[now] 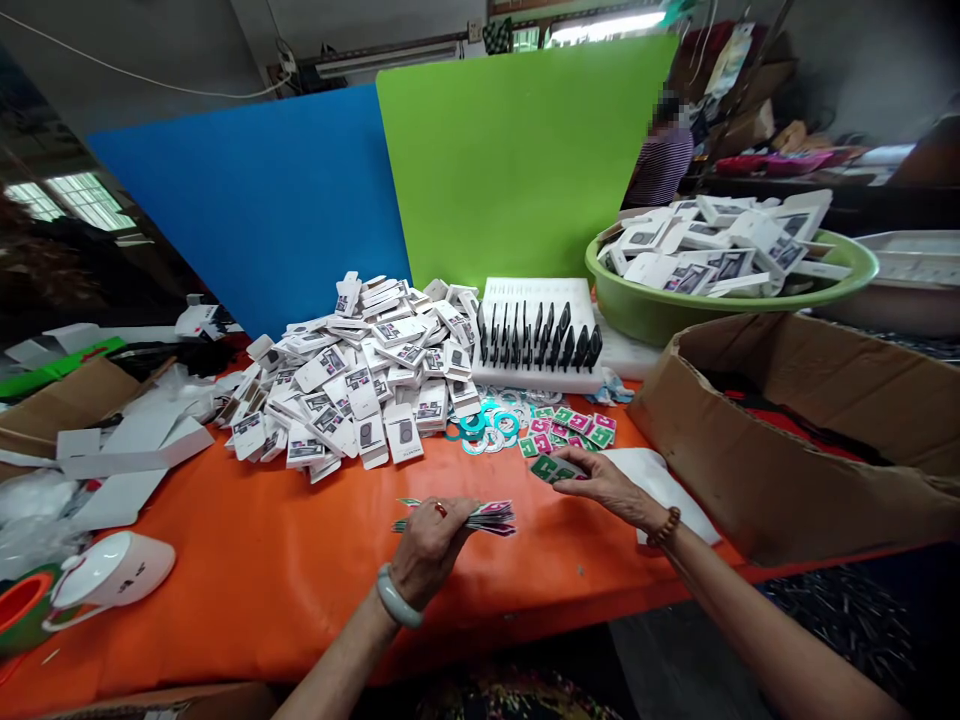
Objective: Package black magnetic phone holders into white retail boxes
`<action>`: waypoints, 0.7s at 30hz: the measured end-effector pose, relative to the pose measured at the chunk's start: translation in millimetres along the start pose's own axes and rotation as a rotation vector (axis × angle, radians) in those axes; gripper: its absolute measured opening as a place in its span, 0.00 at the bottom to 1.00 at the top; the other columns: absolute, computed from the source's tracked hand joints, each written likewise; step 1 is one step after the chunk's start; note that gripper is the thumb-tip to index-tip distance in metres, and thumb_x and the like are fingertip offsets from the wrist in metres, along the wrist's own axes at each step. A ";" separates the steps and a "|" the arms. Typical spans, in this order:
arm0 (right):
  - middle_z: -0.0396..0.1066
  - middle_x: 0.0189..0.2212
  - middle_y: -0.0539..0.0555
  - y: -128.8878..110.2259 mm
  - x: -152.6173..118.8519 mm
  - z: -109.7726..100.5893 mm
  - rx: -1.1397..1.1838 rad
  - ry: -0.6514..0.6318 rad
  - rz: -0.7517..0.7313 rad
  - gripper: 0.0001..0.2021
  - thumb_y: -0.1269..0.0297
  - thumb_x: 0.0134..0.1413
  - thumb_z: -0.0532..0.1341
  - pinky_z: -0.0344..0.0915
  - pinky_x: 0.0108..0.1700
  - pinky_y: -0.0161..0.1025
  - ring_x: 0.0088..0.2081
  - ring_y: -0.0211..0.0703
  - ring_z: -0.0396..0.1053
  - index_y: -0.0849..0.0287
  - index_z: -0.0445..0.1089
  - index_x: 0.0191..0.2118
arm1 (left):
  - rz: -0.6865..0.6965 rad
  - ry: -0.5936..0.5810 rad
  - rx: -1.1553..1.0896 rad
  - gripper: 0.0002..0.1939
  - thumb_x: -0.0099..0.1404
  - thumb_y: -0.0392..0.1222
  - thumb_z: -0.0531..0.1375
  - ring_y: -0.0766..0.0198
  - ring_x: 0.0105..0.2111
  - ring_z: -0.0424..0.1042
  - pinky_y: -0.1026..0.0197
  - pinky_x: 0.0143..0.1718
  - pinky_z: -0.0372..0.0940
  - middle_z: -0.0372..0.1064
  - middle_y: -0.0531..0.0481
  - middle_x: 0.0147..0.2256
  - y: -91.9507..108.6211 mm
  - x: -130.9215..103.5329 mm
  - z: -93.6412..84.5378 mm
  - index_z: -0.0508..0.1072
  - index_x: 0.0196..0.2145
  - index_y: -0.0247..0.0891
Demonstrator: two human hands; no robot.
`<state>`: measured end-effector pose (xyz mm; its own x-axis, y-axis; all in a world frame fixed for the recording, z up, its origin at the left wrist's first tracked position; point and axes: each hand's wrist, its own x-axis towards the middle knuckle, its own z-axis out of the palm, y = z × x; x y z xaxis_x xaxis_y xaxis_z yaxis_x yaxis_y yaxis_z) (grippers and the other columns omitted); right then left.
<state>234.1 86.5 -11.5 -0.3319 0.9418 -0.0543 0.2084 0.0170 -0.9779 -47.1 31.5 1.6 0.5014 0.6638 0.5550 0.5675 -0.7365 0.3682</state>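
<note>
My left hand is closed around a thick stack of printed cards, whose pink and green edges stick out on both sides of the fist. To the right, my right hand pinches a green and white card between thumb and fingers; whether it is more than one card I cannot tell. Just behind that hand lies a loose spread of pink and green cards on the orange table cover. Beside them are white and teal rings. A white sheet lies partly under my right forearm.
A heap of small white boxes lies at centre left. Behind the cards, a white foam rack holds upright black pieces. At right stand a green basin of boxes and a cardboard box. A white mug stands at left.
</note>
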 end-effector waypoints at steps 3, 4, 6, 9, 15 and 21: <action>0.65 0.33 0.50 3.8 -0.5 -2.6 -0.023 0.019 0.005 0.14 0.59 0.42 0.64 0.62 0.39 0.37 0.36 0.40 0.63 0.59 0.68 0.37 | -0.059 -0.105 0.043 0.13 0.69 0.38 0.46 0.64 0.37 0.71 0.61 0.38 0.65 0.74 0.49 0.38 -3.8 -2.4 6.4 0.67 0.45 0.39; 0.65 0.33 0.50 4.9 -1.0 -3.5 -0.029 0.030 0.012 0.15 0.59 0.42 0.64 0.62 0.39 0.37 0.36 0.40 0.63 0.59 0.68 0.37 | -0.096 -0.157 0.054 0.13 0.69 0.39 0.46 0.63 0.36 0.71 0.61 0.38 0.65 0.74 0.49 0.38 -6.2 -4.3 9.7 0.67 0.45 0.39; 0.65 0.34 0.50 7.5 -2.2 -5.1 -0.025 0.052 0.041 0.16 0.59 0.42 0.64 0.63 0.37 0.37 0.35 0.40 0.63 0.58 0.68 0.39 | -0.189 -0.285 0.069 0.14 0.69 0.41 0.45 0.62 0.35 0.71 0.60 0.36 0.64 0.73 0.49 0.36 -11.8 -9.0 17.4 0.68 0.43 0.39; 0.64 0.40 0.52 14.1 -3.2 -6.5 0.012 0.067 0.090 0.19 0.58 0.42 0.64 0.64 0.35 0.37 0.33 0.38 0.64 0.57 0.65 0.42 | -0.313 -0.453 0.117 0.14 0.69 0.40 0.45 0.61 0.33 0.70 0.61 0.33 0.62 0.72 0.50 0.34 -19.3 -17.1 30.6 0.69 0.41 0.39; 0.66 0.45 0.55 38.6 1.6 -4.3 -0.119 0.039 0.033 0.21 0.59 0.43 0.62 0.64 0.43 0.41 0.43 0.46 0.65 0.58 0.63 0.46 | -0.325 -0.563 0.242 0.10 0.68 0.39 0.48 0.61 0.34 0.68 0.61 0.35 0.60 0.69 0.49 0.34 -23.4 -27.5 53.2 0.68 0.36 0.38; 0.65 0.49 0.57 49.3 -8.1 0.1 -0.428 0.044 0.027 0.23 0.61 0.44 0.61 0.57 0.54 0.48 0.50 0.50 0.62 0.57 0.62 0.49 | -0.341 -0.566 0.251 0.11 0.68 0.40 0.47 0.59 0.35 0.68 0.60 0.36 0.60 0.68 0.48 0.35 -21.7 -27.1 55.7 0.68 0.36 0.38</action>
<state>247.0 79.7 -59.2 -0.2835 0.9571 -0.0606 0.5820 0.1215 -0.8040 -36.7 36.8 -63.0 0.4926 0.8682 -0.0595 0.8529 -0.4681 0.2313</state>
